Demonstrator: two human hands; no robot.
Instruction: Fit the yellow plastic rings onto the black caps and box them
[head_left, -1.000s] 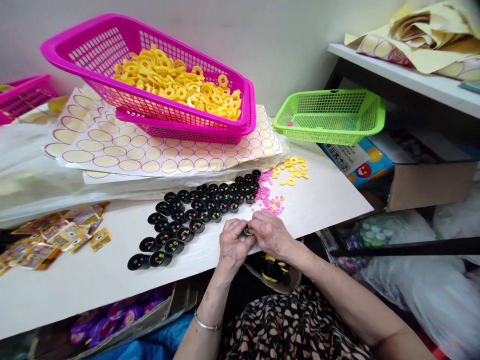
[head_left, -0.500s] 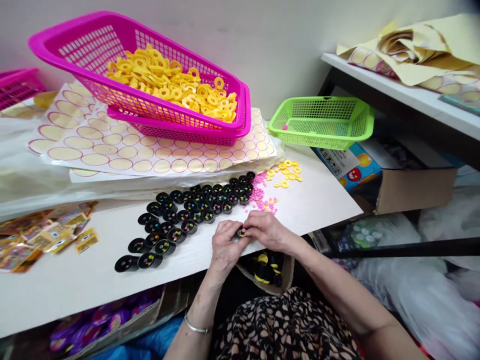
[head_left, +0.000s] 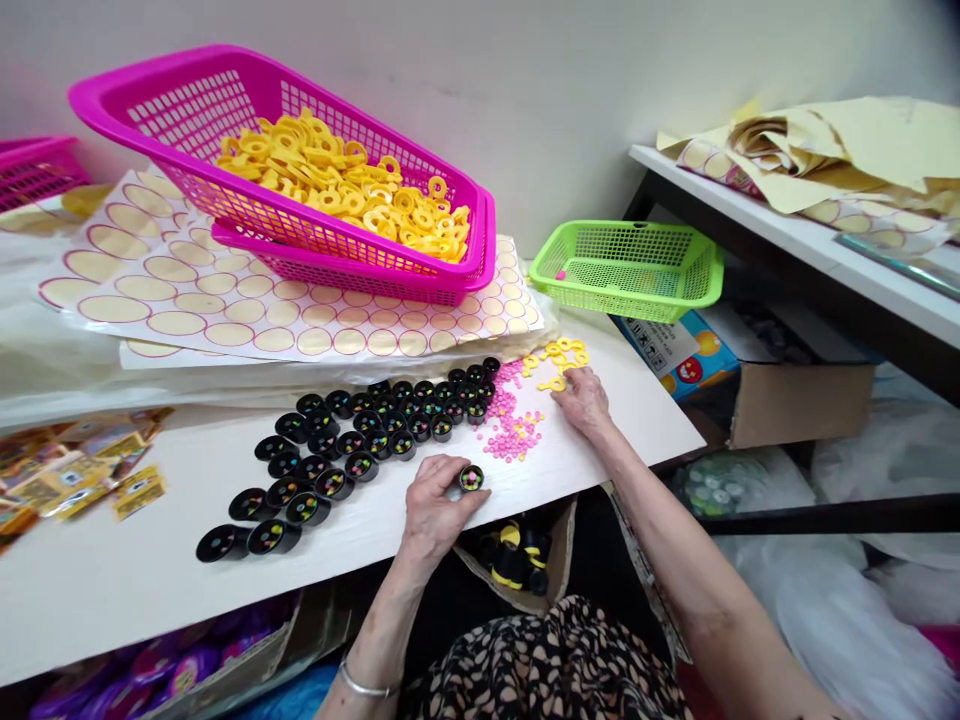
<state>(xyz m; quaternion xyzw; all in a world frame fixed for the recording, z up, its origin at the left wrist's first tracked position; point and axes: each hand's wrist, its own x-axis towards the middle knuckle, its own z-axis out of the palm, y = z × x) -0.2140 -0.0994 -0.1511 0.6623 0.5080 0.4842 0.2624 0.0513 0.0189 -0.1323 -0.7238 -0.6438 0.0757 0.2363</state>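
Near the table's front edge my left hand grips a small round black cup between thumb and fingers, its open top facing up with small coloured pieces inside. To the right, my right hand has its fingertips closed on a yellow ring with a small tab, lying at the front of a little pile of yellow rings. Loose pink beads are scattered between my hands and the black cups. Rows of similar black cups, many with coloured bits in them, stand left of my left hand.
A tilted pink basket of yellow rings rests on sheets with printed circles. Behind the table's right end is a green basket. Gold packets lie at left. An open box of black and yellow pieces sits below the edge.
My right hand has left the black cup and moved right and away from me to the yellow rings. My left hand keeps the cup. The camera view has shifted slightly.
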